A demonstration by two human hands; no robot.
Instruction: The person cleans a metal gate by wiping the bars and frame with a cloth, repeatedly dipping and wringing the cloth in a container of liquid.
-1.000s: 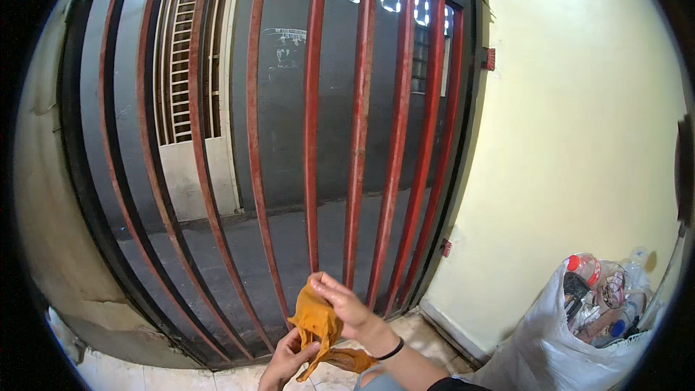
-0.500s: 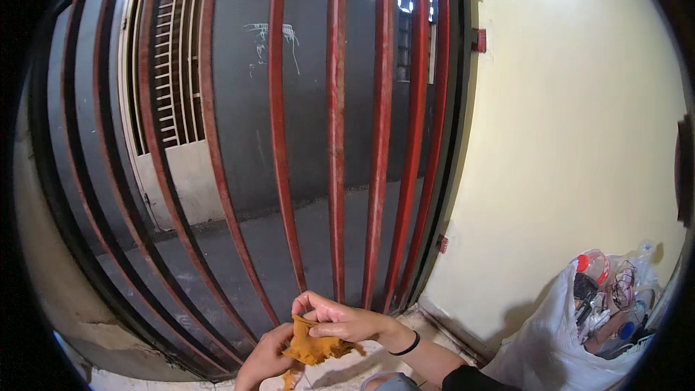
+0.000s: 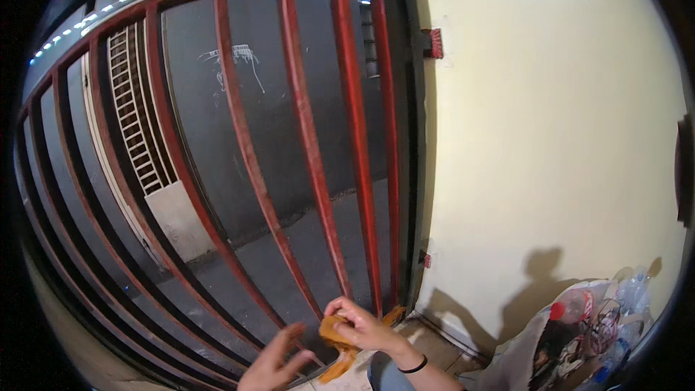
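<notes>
An orange cloth (image 3: 334, 331) is bunched in my right hand (image 3: 367, 329), with its fingers closed round it near the lower edge of the view. One end of the cloth hangs below the hand, and another bit sticks out past the knuckles toward the foot of the bars. My left hand (image 3: 274, 363) is just to the left of the cloth, apart from it, its fingers spread and slightly blurred, with nothing in them. Both hands are in front of the red metal gate (image 3: 311, 137), low down near its bottom.
A cream wall (image 3: 536, 116) rises on the right. Against it stands a large white sack (image 3: 510, 351) full of plastic bottles and other waste. Behind the bars are a dark grey wall (image 3: 195, 101) and a pale door with a grille (image 3: 177, 221). Light floor tiles (image 3: 438, 344) show below.
My left hand has let go of the orange cloth and moved away from it, fingers spreading. The right hand keeps its hold. The view has swung to the right.
</notes>
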